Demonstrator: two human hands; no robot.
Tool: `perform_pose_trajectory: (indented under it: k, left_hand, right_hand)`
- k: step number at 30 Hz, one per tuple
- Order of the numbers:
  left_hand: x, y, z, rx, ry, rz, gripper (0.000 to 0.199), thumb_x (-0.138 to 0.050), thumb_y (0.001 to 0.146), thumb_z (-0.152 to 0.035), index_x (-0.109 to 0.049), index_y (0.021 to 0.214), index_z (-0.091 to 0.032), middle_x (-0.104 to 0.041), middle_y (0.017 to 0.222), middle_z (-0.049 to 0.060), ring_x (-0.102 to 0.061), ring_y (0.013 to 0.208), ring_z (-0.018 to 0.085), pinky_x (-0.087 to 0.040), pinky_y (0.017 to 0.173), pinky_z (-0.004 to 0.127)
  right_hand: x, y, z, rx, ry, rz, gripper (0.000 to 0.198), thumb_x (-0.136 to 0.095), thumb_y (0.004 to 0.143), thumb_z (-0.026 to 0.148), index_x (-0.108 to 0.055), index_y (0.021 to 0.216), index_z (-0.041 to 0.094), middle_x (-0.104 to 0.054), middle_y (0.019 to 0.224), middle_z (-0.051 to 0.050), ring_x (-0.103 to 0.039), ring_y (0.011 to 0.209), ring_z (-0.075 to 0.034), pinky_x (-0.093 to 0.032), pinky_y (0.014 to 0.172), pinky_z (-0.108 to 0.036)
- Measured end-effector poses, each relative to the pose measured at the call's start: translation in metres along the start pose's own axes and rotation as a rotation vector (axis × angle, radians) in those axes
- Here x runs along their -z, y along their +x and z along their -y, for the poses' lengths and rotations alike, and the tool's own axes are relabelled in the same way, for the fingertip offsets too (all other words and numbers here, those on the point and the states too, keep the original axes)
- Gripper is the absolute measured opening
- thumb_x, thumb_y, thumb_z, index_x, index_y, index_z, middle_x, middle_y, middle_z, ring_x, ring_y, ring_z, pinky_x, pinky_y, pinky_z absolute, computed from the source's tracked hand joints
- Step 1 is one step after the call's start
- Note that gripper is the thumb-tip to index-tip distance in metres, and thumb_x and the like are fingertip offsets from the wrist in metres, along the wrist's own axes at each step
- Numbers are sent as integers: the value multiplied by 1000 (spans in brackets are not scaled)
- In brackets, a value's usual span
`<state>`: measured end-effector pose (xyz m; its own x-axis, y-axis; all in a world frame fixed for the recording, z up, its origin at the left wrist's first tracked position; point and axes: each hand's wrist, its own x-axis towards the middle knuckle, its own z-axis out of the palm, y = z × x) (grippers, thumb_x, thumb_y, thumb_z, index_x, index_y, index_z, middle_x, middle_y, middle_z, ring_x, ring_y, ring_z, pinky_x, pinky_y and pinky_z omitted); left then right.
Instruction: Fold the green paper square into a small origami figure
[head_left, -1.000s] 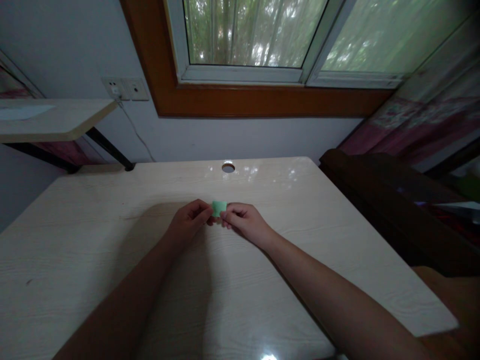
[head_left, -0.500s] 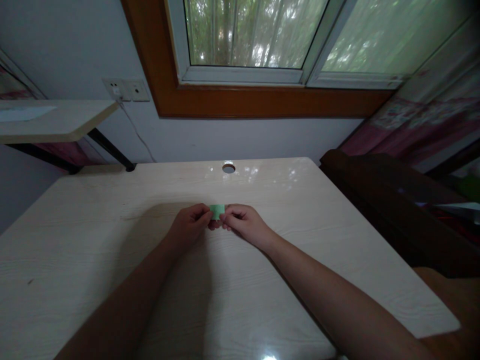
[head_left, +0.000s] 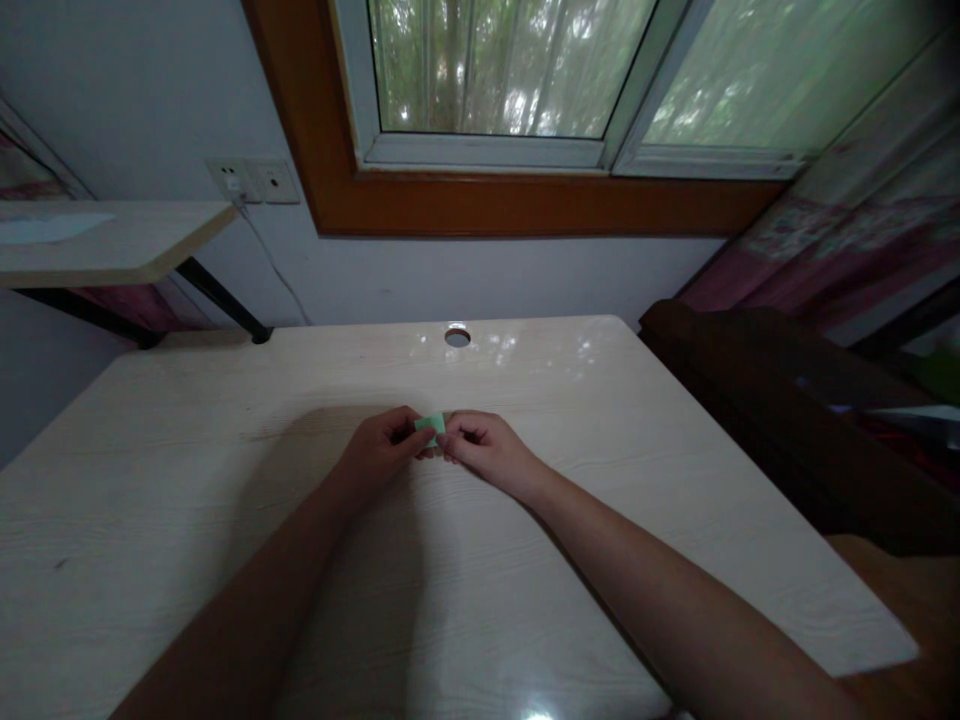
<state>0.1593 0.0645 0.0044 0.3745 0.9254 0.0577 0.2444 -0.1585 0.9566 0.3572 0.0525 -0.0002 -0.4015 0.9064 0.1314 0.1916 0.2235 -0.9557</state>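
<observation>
A small piece of light green paper (head_left: pixel 430 424) is held between my two hands, above the middle of the pale desk (head_left: pixel 300 600). My left hand (head_left: pixel 384 440) is closed, its thumb lying over the paper's lower left part. From the other side my right hand (head_left: pixel 484 442) pinches the lower right edge with thumb and fingers. Fingertips of both hands show just beneath the paper, close together. Whether the paper is folded I cannot tell.
A round cable hole (head_left: pixel 457 337) lies near the desk's back edge. At the back left stands a raised shelf (head_left: pixel 172 235) on black legs. A white cord (head_left: pixel 274 262) runs down from the wall socket (head_left: pixel 259 181). Dark wooden furniture (head_left: pixel 750 400) stands along the right side.
The green paper has tilted and shifted slightly left and down. My left thumb has moved further over it, and my fingertips have come closer together.
</observation>
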Motion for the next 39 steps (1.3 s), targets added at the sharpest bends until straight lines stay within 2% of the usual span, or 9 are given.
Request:
perform_pose_trajectory:
  k: [5, 12, 20, 25, 32, 39]
  left_hand:
    - [1, -1, 1, -27, 51, 10, 26, -60, 85, -41, -64, 77, -16, -67, 68, 2, -61, 64, 14, -46, 64, 24]
    - [0, -3, 0, -54, 61, 14, 27, -61, 85, -40, -64, 76, -16, -67, 67, 2, -62, 63, 14, -46, 62, 23]
    - [3, -2, 0, 17, -39, -94, 26, -64, 83, -42, -65, 77, -16, -69, 65, 2, -63, 60, 14, -46, 60, 23]
    - [4, -2, -1, 23, -70, -119, 27, -65, 83, -42, -63, 75, -16, -69, 65, 2, -63, 61, 14, -48, 62, 24]
    - [1, -1, 2, 17, -27, -63, 27, -64, 83, -43, -64, 77, -16, -69, 66, 2, -63, 62, 15, -47, 62, 24]
    - [2, -1, -2, -29, 102, -7, 26, -61, 84, -41, -65, 79, -16, -69, 70, 2, -62, 64, 14, -45, 62, 24]
  right_hand:
    - [-2, 0, 1, 32, -87, -69, 24, -61, 85, 37, -62, 73, 16, -53, 67, 1, -45, 59, -11, -35, 55, -22]
    - [-3, 0, 4, 33, -39, -69, 18, -62, 82, 30, -60, 71, 16, -49, 64, 2, -42, 58, -10, -32, 53, -22]
    - [-2, 1, 4, -62, 143, -134, 5, -59, 75, 19, -63, 73, 16, -57, 63, 2, -46, 57, -10, -33, 54, -23]
    - [0, 2, 10, -94, 264, -189, 10, -63, 75, 25, -62, 74, 16, -59, 65, 1, -49, 57, -11, -37, 56, -23]
    - [-3, 2, -2, -32, 61, -122, 21, -62, 84, 36, -65, 80, 16, -57, 66, 1, -47, 58, -11, -36, 56, -22]
    - [-2, 0, 4, 33, -58, -96, 18, -60, 84, 31, -68, 78, 15, -60, 70, -1, -49, 62, -12, -36, 57, -23]
